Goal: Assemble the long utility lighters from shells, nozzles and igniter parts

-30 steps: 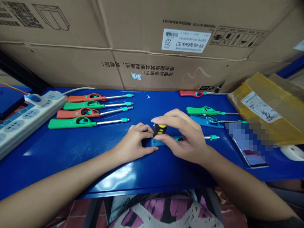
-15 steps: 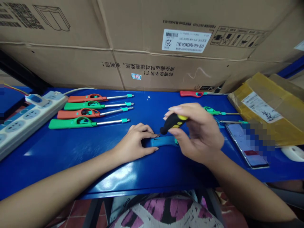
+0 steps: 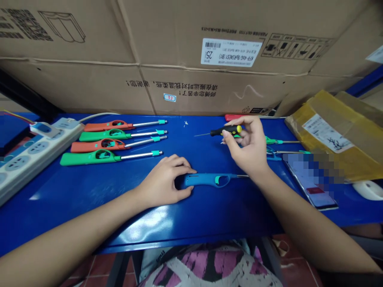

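My left hand (image 3: 166,181) grips the butt end of a blue long-neck lighter (image 3: 206,179), which lies flat on the blue table with its metal neck to the right. The lighter's far tip is hidden behind my right forearm. My right hand (image 3: 249,147) is closed around a small black and yellow screwdriver (image 3: 226,130), held above the table beyond the lighter. Its thin shaft points left and touches nothing. On the left, orange and green lighters (image 3: 89,158) lie in a row, necks to the right.
A white power strip (image 3: 36,149) runs along the left. Farther right are a red lighter (image 3: 231,118), a green lighter (image 3: 273,141), a phone (image 3: 309,183), a yellow-taped carton (image 3: 326,123) and a white mouse (image 3: 368,190). A large cardboard box (image 3: 176,48) stands behind the blue table (image 3: 119,215).
My right hand has moved up and away from the lighter, swinging the screwdriver's shaft to point left. The blue lighter's trigger part now shows. My left hand keeps its grip.
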The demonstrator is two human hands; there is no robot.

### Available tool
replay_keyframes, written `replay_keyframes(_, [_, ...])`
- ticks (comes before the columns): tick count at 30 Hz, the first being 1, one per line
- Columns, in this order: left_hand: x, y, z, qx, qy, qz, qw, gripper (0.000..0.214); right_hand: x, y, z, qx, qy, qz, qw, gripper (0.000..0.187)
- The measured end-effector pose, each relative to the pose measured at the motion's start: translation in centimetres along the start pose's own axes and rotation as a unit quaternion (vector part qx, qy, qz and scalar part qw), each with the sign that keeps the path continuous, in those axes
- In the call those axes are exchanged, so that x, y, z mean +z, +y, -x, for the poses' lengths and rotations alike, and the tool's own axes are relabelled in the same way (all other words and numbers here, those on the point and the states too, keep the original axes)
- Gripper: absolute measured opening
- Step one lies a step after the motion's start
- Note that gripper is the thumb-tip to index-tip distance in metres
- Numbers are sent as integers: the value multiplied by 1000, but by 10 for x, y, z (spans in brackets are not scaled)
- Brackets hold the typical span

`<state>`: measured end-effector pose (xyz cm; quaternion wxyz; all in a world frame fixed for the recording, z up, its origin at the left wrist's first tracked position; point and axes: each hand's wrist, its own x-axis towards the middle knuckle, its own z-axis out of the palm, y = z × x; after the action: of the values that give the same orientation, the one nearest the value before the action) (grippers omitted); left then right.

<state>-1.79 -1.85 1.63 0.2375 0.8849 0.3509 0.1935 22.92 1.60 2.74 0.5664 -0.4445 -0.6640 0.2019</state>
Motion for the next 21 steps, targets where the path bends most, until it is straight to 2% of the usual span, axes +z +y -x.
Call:
replay_keyframes(2, [-1, 2, 0, -1, -5, -18, 1000, 32, -2, 10, -2, 38, -48, 0, 998, 27])
replay_keyframes(4, [-2, 3, 0, -3, -11, -32, 999, 33, -3, 16, -2, 53, -98, 50, 993, 25])
replay_keyframes(7, [0, 2, 0, -3, -8, -41, 999, 36, -3, 21, -1, 4, -174, 166, 971, 19])
replay_keyframes(10, [4, -1, 0, 9, 3, -32, 999, 42, -2, 26, 1, -36, -241, 240, 940, 18])
replay_keyframes(12, [7, -3, 0, 27, 1, -24, 999, 43, -1, 28, 2, -40, -262, 274, 925, 20])
replay_keyframes(15, [8, -5, 0, 40, -6, -26, 999, 35, 1, 25, 3, -46, -259, 312, 913, 24])
replay_keyframes(19, [-13, -10, -2, 45, -50, -71, 995, 30, -12, 8, -3, -52, -245, 315, 915, 34])
replay_keyframes(21, [-30, -15, -4, 67, -107, -93, 988, 30, -27, -4, -7, -49, -312, 334, 888, 28])
